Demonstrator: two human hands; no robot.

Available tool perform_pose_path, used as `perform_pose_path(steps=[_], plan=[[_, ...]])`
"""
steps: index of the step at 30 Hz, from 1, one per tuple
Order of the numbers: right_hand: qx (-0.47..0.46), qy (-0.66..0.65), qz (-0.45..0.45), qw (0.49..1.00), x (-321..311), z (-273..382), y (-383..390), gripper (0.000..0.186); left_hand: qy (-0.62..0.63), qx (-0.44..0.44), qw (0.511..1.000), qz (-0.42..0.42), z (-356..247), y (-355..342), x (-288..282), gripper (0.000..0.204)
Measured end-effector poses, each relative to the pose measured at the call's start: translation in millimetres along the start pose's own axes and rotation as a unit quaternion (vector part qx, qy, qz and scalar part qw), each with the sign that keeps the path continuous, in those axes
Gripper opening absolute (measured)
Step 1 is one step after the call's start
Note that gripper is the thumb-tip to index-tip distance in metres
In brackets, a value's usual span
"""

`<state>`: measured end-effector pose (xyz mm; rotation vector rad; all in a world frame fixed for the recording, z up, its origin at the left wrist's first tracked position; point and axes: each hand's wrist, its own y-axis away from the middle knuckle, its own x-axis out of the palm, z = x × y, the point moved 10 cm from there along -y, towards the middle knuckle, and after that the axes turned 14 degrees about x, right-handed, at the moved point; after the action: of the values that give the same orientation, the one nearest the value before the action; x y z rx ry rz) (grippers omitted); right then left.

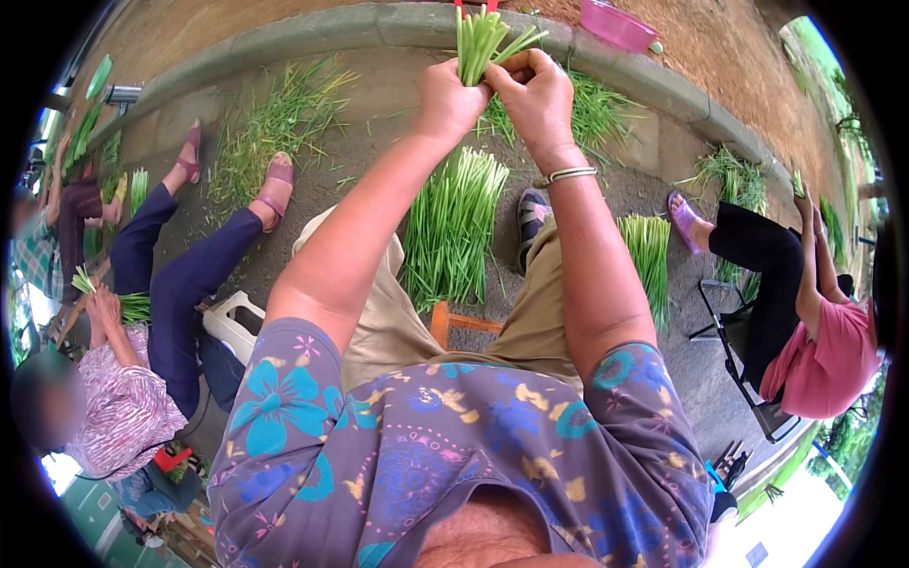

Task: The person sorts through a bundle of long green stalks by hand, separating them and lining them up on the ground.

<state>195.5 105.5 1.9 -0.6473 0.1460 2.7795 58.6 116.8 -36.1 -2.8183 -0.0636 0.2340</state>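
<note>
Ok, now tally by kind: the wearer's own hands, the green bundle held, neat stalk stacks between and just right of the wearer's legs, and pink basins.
Left hand, right hand: 2
Green bundle: 1
Middle stalk stack, right stalk stack: 2
Pink basin: 1
Total: 6

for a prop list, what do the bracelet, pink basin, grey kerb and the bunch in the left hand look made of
Bunch: seemingly smooth fresh plant stalks, by their slender green form. Bracelet: probably polished metal, from its silvery gleam. Basin: likely smooth plastic, by its even pink and slight sheen. Kerb: matte concrete or stone, grey and jointed; can't tell which.
</note>
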Motion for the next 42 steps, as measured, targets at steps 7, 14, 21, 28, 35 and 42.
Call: perform_pose_path(steps=[7,14,21,28,35,42], plan=[[-0.011,-0.005,0.006,1.0,4.3,1.8,1.9,0.025,-0.054,0.044,0.997,-0.014,-10.7,0.0,-5.4,0.012],[-0.067,0.023,-0.02,0.997,5.4,4.6,3.2,0.019,-0.042,0.011,0.999,-0.014,0.1,-0.3,-3.0,0.015],[0.026,-0.006,0.062,0.998,8.1,-7.0,-1.9,0.019,-0.016,-0.01,1.0,0.005,5.3,2.6,1.1,0.015],[0.162,-0.17,0.186,0.954,19.2,-30.8,-7.4,0.015,0.056,-0.061,0.996,0.033,16.1,4.5,11.2,0.016],[0.243,-0.367,0.26,0.86,31.6,-38.2,-3.3,0.013,0.15,-0.113,0.981,0.052,19.2,5.7,16.8,0.014],[0.251,-0.484,0.288,0.787,36.4,-40.7,-6.9,0.011,0.152,-0.116,0.98,0.064,12.0,5.3,15.8,0.015]])
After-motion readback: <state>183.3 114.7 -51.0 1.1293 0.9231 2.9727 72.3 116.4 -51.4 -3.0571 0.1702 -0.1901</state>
